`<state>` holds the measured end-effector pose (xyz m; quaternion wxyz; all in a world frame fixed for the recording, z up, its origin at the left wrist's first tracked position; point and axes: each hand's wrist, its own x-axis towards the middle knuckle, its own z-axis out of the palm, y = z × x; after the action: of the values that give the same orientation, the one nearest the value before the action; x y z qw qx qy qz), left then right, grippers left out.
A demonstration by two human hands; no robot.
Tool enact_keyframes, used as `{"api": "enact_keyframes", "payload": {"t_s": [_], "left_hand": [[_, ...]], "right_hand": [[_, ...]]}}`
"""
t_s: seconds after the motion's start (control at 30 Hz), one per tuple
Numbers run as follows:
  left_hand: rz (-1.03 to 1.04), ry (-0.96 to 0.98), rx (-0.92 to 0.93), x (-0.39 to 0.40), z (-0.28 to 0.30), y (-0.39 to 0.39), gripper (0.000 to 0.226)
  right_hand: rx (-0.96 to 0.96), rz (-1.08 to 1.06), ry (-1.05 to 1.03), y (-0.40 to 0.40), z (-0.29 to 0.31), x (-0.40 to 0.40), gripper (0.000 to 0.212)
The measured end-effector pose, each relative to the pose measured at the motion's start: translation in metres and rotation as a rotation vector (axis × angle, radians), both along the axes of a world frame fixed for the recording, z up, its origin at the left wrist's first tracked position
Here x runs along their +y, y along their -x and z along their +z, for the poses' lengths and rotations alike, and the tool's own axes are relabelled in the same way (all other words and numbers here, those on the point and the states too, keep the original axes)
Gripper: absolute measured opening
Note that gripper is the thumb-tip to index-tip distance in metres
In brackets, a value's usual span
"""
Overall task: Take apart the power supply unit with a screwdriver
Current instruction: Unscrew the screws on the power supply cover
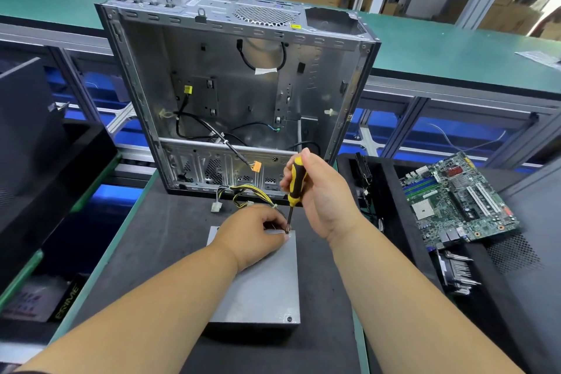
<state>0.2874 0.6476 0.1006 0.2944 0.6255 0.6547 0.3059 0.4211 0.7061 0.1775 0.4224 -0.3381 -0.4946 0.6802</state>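
The grey metal power supply unit [264, 285] lies flat on the dark mat in front of me, its yellow and black cable bundle [252, 193] trailing toward the case. My right hand [321, 194] grips a yellow and black screwdriver [296, 182], held upright with its tip on the unit's far right corner. My left hand [252, 232] rests on the far end of the unit, fingers curled around the screwdriver's tip at that corner. A screw [289, 319] shows at the near right corner.
An emptied computer case [236, 85] stands open just behind the unit. A motherboard [458, 197] lies in a black tray on the right, with a heatsink [458, 273] below it. A black bin [36, 161] sits on the left. The green bench edge [100, 264] runs along the mat.
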Motion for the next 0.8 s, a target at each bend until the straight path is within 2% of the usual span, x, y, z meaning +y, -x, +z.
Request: {"api": "enact_keyframes", "payload": {"t_s": [0.17,0.27,0.37,0.57,0.7,0.8], "left_hand": [[0.002,0.008,0.007,-0.0004,0.0001,0.0005,0.007],[-0.001,0.008,0.003,-0.0005,0.0007,0.0000,0.008],[0.001,0.009,-0.014,-0.0005,0.0017,-0.0004,0.009],[0.011,0.008,-0.009,-0.0006,0.0018,-0.0003,0.011],[0.003,0.011,-0.010,-0.0003,0.0010,-0.0004,0.007],[0.007,0.009,-0.012,-0.0001,0.0005,-0.0006,0.007]], "right_hand": [[0.112,0.003,0.053,0.0048,-0.0013,0.0000,0.054],[0.121,0.044,0.016,0.0056,-0.0028,-0.0008,0.045],[-0.003,0.055,-0.070,0.0049,-0.0048,-0.0016,0.029],[-0.059,0.037,-0.086,-0.0011,-0.0063,-0.0005,0.027],[-0.076,0.011,-0.040,-0.0014,-0.0047,0.0024,0.033],[-0.022,0.001,0.007,0.0014,-0.0025,0.0020,0.049]]}}
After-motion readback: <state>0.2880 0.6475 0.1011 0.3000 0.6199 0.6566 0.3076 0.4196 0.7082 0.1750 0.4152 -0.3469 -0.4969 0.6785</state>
